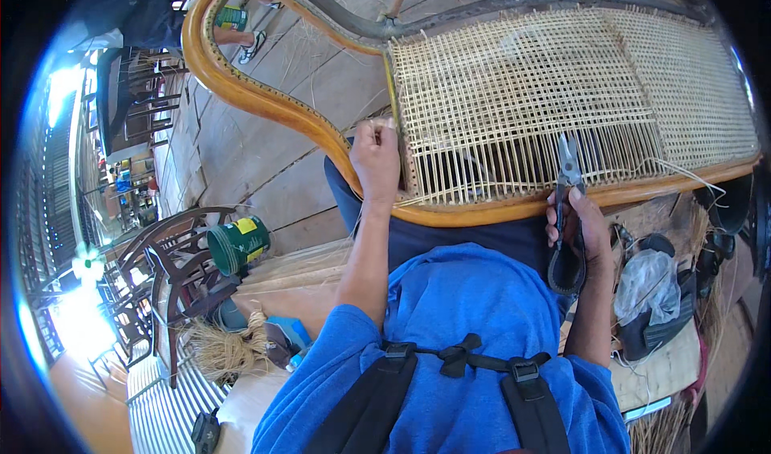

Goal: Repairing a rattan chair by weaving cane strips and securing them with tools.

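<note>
Rattan webbing (514, 84) looked springy (best steadied at its frame (277, 110)); right fingers (552, 216) wrapped cutters (569, 171), left fingers (371, 134) curled closed, contents unclear.

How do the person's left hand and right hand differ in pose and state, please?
The left hand is curled closed with no tool visible; the right hand grips dark-handled pliers. The left hand is at the left edge of the cane panel, whereas the right hand is by the wooden front rail. Both are bare.

Blue shirt (474, 317), black buckled straps (534, 402).
</note>
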